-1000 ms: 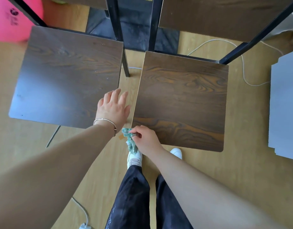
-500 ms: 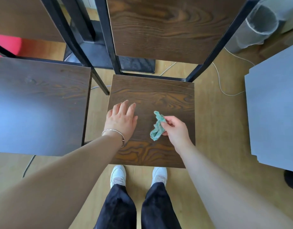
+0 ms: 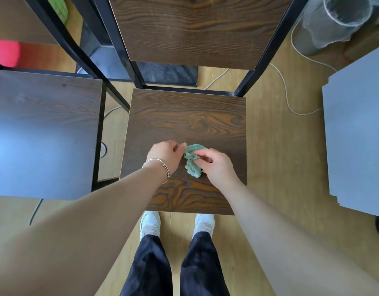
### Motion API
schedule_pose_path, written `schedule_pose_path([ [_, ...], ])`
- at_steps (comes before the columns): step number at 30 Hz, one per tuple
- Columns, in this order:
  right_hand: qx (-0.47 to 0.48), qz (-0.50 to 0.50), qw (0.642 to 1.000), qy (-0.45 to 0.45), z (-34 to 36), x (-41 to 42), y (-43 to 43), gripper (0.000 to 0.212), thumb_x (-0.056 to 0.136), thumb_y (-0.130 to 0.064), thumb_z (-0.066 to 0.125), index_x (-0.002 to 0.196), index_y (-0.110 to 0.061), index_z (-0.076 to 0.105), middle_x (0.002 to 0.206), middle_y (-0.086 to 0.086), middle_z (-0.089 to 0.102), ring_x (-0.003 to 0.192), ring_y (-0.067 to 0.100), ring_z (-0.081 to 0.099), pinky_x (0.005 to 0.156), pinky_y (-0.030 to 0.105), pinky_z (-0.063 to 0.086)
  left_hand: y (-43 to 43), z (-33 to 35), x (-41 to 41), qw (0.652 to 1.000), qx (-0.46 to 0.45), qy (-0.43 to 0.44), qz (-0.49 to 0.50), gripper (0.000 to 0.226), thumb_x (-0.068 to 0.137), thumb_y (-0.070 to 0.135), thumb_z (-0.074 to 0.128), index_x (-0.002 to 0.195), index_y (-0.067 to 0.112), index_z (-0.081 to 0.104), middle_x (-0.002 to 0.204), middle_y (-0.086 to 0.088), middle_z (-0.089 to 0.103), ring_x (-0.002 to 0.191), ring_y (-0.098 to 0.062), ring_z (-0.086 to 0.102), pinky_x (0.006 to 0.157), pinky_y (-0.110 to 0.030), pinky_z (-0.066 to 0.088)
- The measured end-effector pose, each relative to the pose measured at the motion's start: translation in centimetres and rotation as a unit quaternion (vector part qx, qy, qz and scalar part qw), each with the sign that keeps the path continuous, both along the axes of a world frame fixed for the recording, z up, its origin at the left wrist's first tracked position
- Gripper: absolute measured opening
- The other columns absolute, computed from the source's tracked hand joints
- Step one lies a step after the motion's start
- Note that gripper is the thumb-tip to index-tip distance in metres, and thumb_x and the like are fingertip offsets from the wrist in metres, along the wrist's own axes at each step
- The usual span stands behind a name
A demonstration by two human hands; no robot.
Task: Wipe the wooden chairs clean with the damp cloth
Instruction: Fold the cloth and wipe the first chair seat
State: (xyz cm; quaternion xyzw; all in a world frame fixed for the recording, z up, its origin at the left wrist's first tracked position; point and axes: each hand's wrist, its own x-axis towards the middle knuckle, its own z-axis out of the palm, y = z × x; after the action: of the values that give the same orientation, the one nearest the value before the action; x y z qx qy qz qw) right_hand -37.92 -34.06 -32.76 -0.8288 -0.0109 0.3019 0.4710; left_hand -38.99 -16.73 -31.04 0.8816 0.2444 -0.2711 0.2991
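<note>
Cloth [image 3: 192, 168], pinched by left hand [image 3: 166, 155], right hand [image 3: 216, 167]

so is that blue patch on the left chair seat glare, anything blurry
Head view: yes, reflected light washes the dark wooden chair seat on the left pale blue; the brown wood-grain middle seat and crumpled green cloth are sharp; the black metal frame splays from wide-angle distortion.

Both hands [image 3: 167, 155] [image 3: 216, 165] pinch green cloth [image 3: 193, 160] above chair seat [image 3: 188, 118].
</note>
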Motion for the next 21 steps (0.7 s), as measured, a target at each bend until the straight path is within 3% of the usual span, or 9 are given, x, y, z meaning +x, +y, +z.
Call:
schedule_pose_path([
  [4,0.003,-0.014,1.000,-0.003,-0.2,-0.2,-0.2,0.025,0.090,-0.021,0.067,0.113,-0.028,0.072,0.109,-0.008,0.068,0.100,0.010,0.064,0.086,0.039,0.057,0.1,-0.5,-0.1,1.000,-0.008,-0.008,0.021,0.029,0.093,0.044,0.049,0.085,0.023,0.068,0.081,0.001,0.069,0.080,-0.022,0.061,0.071,-0.033,0.051],
  [9,0.010,-0.058,0.998,0.013,-0.1,-0.1,-0.6,0.025,0.090,-0.023,0.068,0.114,-0.026,0.071,0.110,-0.007,0.071,0.100,0.008,0.066,0.087,0.037,0.058,0.5,-0.5,-0.2,0.999,-0.009,-0.028,0.032,0.026,0.093,0.041,0.049,0.081,0.025,0.066,0.080,0.006,0.070,0.079,-0.019,0.061,0.071,-0.030,0.049],
  [17,0.042,-0.145,0.987,0.047,1.0,1.4,-1.7,0.016,0.093,-0.016,0.062,0.104,-0.022,0.073,0.096,-0.008,0.072,0.084,0.009,0.067,0.063,0.018,0.054,1.6,0.9,0.4,0.997,-0.003,-0.065,0.045,0.018,0.091,0.033,0.054,0.078,0.026,0.062,0.075,0.005,0.064,0.076,-0.020,0.059,0.065,-0.027,0.045],
  [21,0.011,-0.166,0.986,0.031,1.0,2.8,-2.4,0.010,0.090,-0.018,0.066,0.095,-0.025,0.073,0.089,-0.009,0.072,0.083,0.009,0.066,0.073,0.027,0.054,2.7,1.4,0.7,0.995,-0.004,-0.086,0.050,0.008,0.088,0.028,0.058,0.083,0.030,0.064,0.076,0.012,0.061,0.079,-0.016,0.057,0.067,-0.024,0.041],
])
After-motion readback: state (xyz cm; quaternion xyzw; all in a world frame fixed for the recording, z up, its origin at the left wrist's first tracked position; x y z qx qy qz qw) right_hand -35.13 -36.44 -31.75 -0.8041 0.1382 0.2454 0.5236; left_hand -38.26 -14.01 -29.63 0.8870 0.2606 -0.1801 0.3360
